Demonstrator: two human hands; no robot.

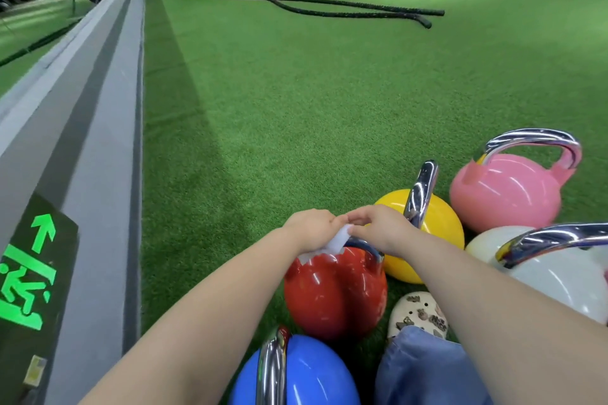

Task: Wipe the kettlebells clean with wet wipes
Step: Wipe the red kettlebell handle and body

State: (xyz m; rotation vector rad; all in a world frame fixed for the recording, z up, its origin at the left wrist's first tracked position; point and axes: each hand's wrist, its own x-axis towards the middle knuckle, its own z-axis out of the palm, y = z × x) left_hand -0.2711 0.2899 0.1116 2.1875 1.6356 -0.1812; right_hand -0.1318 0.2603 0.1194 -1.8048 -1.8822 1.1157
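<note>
Several glossy kettlebells with chrome handles stand on green turf at the lower right: red (332, 296), yellow (437, 223), pink (506, 194), white (559, 276) and blue (316, 375). My left hand (311, 228) and my right hand (381, 228) meet just above the red kettlebell's handle. Both pinch a white wet wipe (332, 245) that hangs down onto the red bell's top. The red bell's handle is mostly hidden under my hands.
A grey wall base (88, 128) with a green exit sign (28, 276) runs along the left. Black battle ropes (329, 8) lie on the turf farther off. My foot in a cream clog (419, 314) rests between the red and white bells.
</note>
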